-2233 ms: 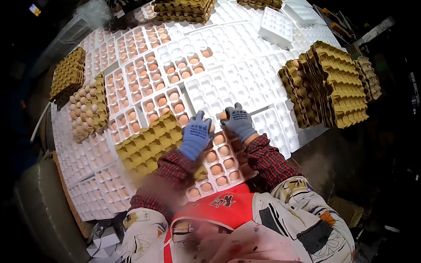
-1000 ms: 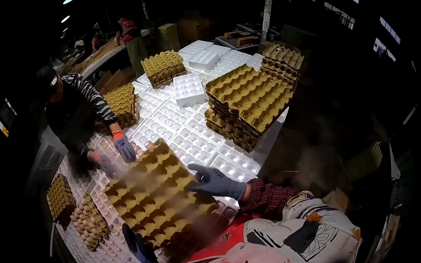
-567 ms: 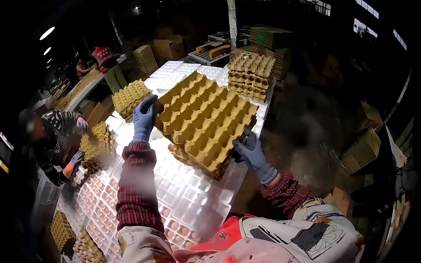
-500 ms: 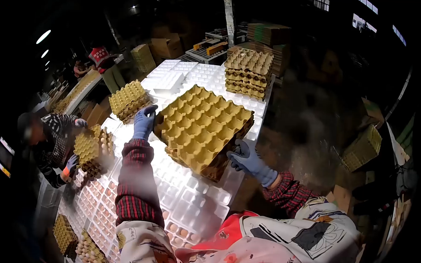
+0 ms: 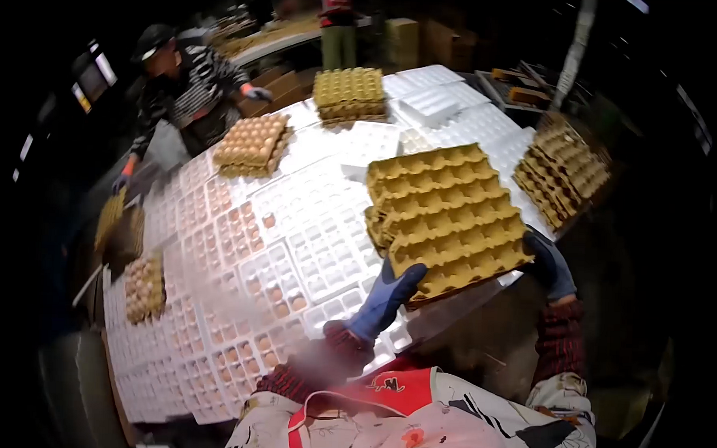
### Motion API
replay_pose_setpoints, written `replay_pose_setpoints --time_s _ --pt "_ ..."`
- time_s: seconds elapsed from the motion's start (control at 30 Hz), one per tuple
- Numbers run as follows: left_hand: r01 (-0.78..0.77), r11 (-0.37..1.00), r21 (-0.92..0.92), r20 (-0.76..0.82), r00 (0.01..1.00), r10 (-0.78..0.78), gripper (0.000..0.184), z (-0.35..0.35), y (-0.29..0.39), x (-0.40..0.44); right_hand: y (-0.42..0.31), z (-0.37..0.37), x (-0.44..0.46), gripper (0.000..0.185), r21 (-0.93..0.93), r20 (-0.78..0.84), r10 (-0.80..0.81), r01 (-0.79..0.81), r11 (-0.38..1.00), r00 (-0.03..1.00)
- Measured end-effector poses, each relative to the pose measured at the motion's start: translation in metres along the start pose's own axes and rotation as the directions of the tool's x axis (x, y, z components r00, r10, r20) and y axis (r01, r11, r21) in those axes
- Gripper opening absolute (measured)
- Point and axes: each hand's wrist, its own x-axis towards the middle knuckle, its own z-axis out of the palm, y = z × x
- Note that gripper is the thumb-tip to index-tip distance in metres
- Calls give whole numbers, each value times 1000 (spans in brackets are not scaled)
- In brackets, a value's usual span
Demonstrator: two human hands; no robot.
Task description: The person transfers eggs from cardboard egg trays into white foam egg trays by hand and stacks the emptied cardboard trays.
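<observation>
A thick stack of yellow-brown egg trays [image 5: 453, 219], its top tray bare of eggs, is held tilted over the right part of the table. My left hand [image 5: 387, 300], in a blue glove, grips its near left edge with the thumb on the side nearest me. My right hand [image 5: 550, 266], also gloved, is closed around the right corner, its fingers partly hidden. Beneath lie white foam egg trays [image 5: 326, 246]; some of those farther left hold eggs [image 5: 240, 228].
Egg tray stacks stand at the right edge [image 5: 562, 172] and the back [image 5: 349, 96]. An egg-filled stack [image 5: 252, 141] is back left, with another filled tray [image 5: 145, 288] at the left. A co-worker [image 5: 197, 92] stands beyond the table's left side; another person [image 5: 336, 26] is behind.
My view has swung left. My right hand, apart from the stack before, is now on its right corner. My left hand now grips the near left edge, and the stack is tilted differently.
</observation>
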Motion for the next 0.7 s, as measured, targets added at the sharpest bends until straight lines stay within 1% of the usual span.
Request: replay_pose_setpoints --time_s 0.07,0.13,0.17,0.2,0.27,0.3,0.33,0.37,0.4,0.43,0.47,0.5,0.53,0.57,0.6,0.63,0.67,0.7 --pt "13 996 -93 -8 1000 -13 77 -7 -15 3 -16 12 -20 53 -63 69 -201 205 977 977" --pt "54 994 -95 -68 996 -61 83 -21 -7 -17 -28 35 -20 51 -51 177 -320 334 941 931" --pt "145 985 -95 -110 982 -155 87 -31 10 -33 -29 49 -19 52 -35 200 -346 360 932 917" --pt "97 991 -97 -205 972 -115 85 -45 9 -48 -30 64 -16 53 -19 211 -378 391 920 901" --pt "-36 996 -77 -298 955 12 83 -78 5 -77 -31 107 -12 54 -53 256 -417 444 895 872" --pt "-84 996 11 -361 929 82 81 -86 16 -97 -27 128 -4 54 -121 325 -464 523 844 824" --pt "-119 987 104 -422 894 152 78 -94 28 -116 -18 156 4 56 0 333 -457 484 875 825" --pt "113 987 113 -525 850 -37 79 -109 37 -141 -22 188 1 58 86 403 -474 483 871 783" --pt "57 998 -20 -625 778 -57 71 -124 33 -164 -26 220 -2 61 171 470 -488 467 868 735" --pt "-66 995 70 -597 797 94 55 -161 28 -199 -14 252 4 61 427 548 -454 233 874 703" --pt "-192 970 150 -555 796 244 41 -199 24 -233 13 291 20 62 160 648 -439 452 878 622" --pt "-248 960 133 -611 742 277 41 -227 28 -255 28 304 10 65 124 707 -350 379 917 615" --pt "-280 957 77 -707 661 251 41 -253 25 -279 35 307 1 69 77 772 -374 508 858 514" --pt "-310 950 26 -787 580 211 41 -280 15 -302 35 301 -11 66 65 836 -336 530 845 434" --pt "-339 941 -26 -842 515 162 42 -310 3 -320 39 290 -17 60 13 892 -212 448 894 398" --pt "-354 932 -82 -879 466 100 42 -337 -15 -333 51 276 -15 56 -51 914 -130 426 903 385" --pt "-358 924 -135 -900 434 36 42 -361 -37 -344 64 258 -14 52 -112 936 -41 405 907 351" --pt "-352 918 -185 -913 408 -28 42 -384 -60 -361 73 241 -19 51 -112 901 35 152 982 433"
